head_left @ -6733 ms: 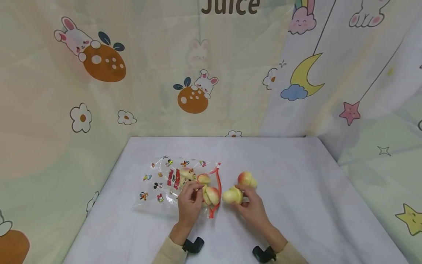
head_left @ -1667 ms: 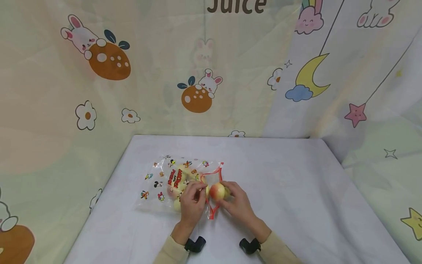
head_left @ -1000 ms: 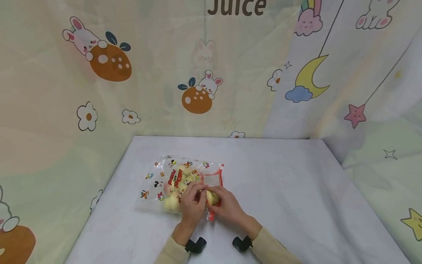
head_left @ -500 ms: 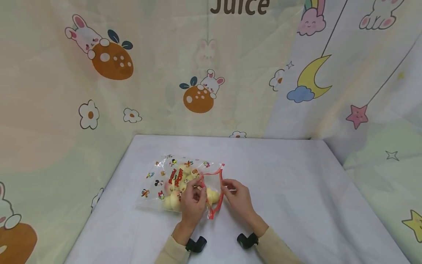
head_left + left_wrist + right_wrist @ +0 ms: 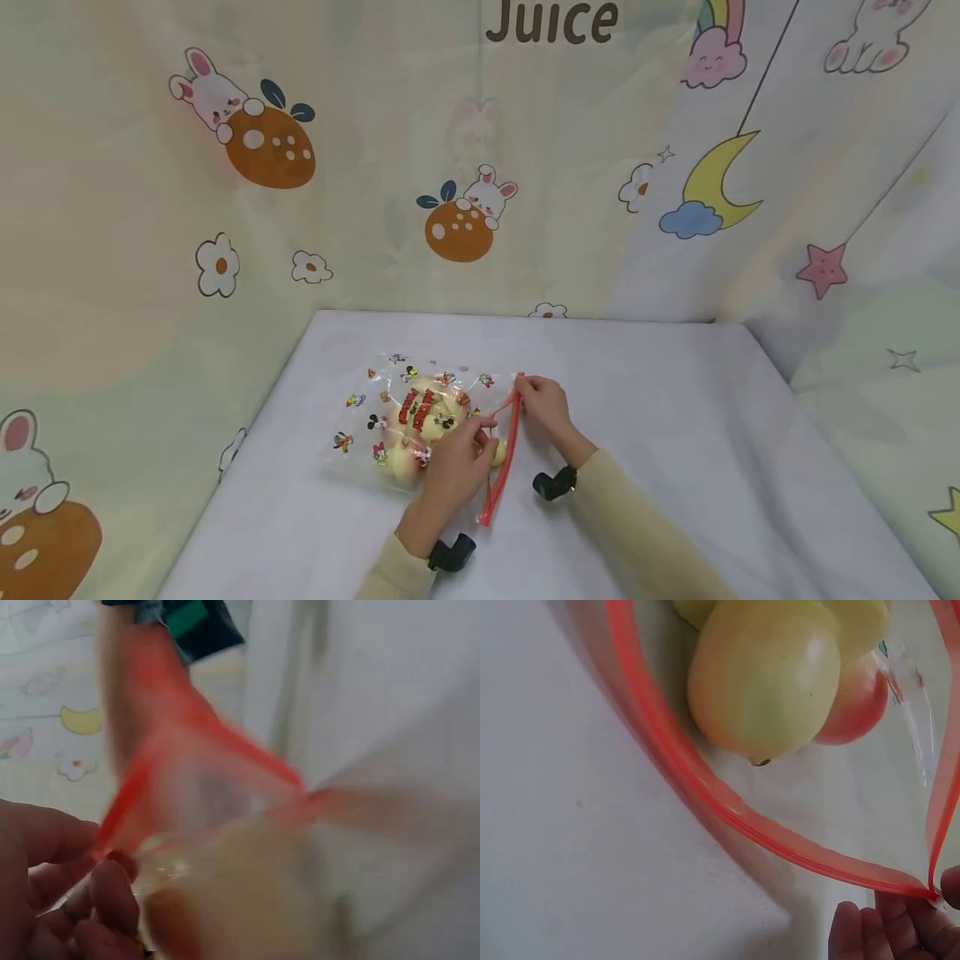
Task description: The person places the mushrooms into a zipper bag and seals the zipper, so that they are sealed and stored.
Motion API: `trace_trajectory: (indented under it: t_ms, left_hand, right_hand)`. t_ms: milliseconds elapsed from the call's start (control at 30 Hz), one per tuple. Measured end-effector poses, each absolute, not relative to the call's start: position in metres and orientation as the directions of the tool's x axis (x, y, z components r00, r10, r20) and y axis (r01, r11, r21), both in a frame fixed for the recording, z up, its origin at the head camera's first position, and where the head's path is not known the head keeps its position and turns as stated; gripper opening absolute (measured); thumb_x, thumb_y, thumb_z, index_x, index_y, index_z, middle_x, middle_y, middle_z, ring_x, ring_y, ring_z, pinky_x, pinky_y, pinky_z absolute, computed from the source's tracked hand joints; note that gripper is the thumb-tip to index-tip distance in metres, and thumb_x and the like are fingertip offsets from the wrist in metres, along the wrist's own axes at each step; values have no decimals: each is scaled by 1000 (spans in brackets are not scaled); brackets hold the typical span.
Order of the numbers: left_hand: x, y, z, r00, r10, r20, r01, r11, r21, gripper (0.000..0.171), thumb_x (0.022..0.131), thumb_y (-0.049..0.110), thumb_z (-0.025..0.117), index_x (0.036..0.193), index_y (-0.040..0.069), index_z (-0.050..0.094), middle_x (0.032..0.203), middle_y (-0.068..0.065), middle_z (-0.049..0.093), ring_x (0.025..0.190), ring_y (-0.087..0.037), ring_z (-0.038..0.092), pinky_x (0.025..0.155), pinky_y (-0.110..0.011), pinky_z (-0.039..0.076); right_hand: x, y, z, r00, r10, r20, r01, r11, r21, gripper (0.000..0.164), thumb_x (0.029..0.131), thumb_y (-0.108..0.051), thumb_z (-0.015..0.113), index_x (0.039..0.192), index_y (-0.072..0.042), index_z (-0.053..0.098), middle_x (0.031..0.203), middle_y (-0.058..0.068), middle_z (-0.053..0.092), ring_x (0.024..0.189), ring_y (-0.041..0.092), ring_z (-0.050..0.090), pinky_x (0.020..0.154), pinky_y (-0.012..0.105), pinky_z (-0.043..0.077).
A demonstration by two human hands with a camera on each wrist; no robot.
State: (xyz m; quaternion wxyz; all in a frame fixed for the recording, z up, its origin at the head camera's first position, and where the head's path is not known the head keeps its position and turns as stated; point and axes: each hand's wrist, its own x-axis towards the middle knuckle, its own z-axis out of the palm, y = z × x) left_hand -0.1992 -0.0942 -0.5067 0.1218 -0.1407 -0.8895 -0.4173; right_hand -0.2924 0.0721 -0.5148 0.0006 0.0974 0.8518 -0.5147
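A clear zip bag [image 5: 356, 458] with cartoon prints lies on the table, its red-edged mouth [image 5: 513, 442] facing right and gaping. Inside are several pale yellow fruits [image 5: 405, 462] with a red blush; one [image 5: 765, 682] shows large near the mouth in the right wrist view. My left hand [image 5: 456, 462] pinches the upper lip of the mouth between thumb and fingers, also visible in the left wrist view, where the bag is blurred. At the far corner of the red zip, my right hand [image 5: 546, 408] holds the end between thumb and fingers.
A white cloth covers the table [image 5: 637, 392]. Behind it hangs a printed curtain [image 5: 375, 167] with rabbits, oranges and stars. Black wrist cameras sit on both wrists; the right one [image 5: 555, 482] is close to the tabletop.
Loose fruits right of the bag went inside; the right hand put the last one through the mouth and let go. It then moved to the zip's far corner and took hold; the mouth narrowed.
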Motion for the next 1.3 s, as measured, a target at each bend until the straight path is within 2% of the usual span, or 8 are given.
trace_trajectory:
  t_ms: [133,267,367,467,600,867,1133,1300]
  left_hand:
    - [-212,-95,-482,-943,189,274,326,693,643,17,94,28,64,109,19,68,65,13,53,52,-5,46,46,-22,39]
    - [-243,-98,-451,-921,222,321,375,733,568,14,96,26,60,101,18,71,67,8,60,54,-7,50,48,-24,41]
    - [-276,-92,-433,-903,287,319,413,785,462,16,97,22,59,102,17,73,84,4,68,70,-10,56,59,-26,46]
    - [-306,-79,-425,-892,379,248,445,832,330,20,97,16,58,109,19,73,101,1,68,91,-17,56,71,-30,50]
    - [-332,-66,-431,-867,475,153,498,837,226,25,96,12,57,116,17,72,110,-3,65,101,-23,52,82,-34,50]
    - [-344,-72,-438,-861,507,45,492,806,327,15,97,18,59,100,12,71,95,0,66,94,-18,48,82,-32,47]
    - [-351,-74,-442,-788,612,70,616,782,97,10,98,13,52,103,9,59,103,-4,53,104,-23,44,91,-35,41]
    - [-354,-79,-443,-826,558,77,563,824,67,9,99,15,51,102,9,58,106,-3,51,107,-23,41,91,-37,39]
  right_hand:
    - [-300,78,-511,-979,146,-144,192,405,-894,41,99,-36,51,121,-4,66,100,10,66,84,20,59,71,27,55]
    - [-304,82,-508,-982,113,-150,182,370,-911,40,100,-36,50,121,-5,66,101,10,65,86,21,60,70,26,55]
    - [-307,83,-506,-984,102,-146,174,361,-916,40,101,-36,49,121,-5,65,101,9,64,86,20,60,70,26,55]
    - [-312,80,-502,-985,100,-143,170,354,-920,40,101,-36,49,120,-6,66,100,9,65,83,20,59,70,26,55]
    - [-317,75,-499,-988,96,-123,151,369,-917,38,102,-36,48,115,-6,68,94,9,65,78,19,58,66,24,53]
    - [-305,68,-494,-999,28,-36,44,441,-896,34,102,-30,50,112,-4,69,80,7,60,70,19,52,59,24,46]
    - [-302,64,-486,-991,23,130,-102,493,-864,31,101,-26,50,96,-4,71,75,6,63,65,18,59,59,27,53]
    - [-296,61,-489,-1000,-26,1,-15,521,-854,31,98,-26,52,98,-4,73,80,6,67,67,18,59,61,27,52]
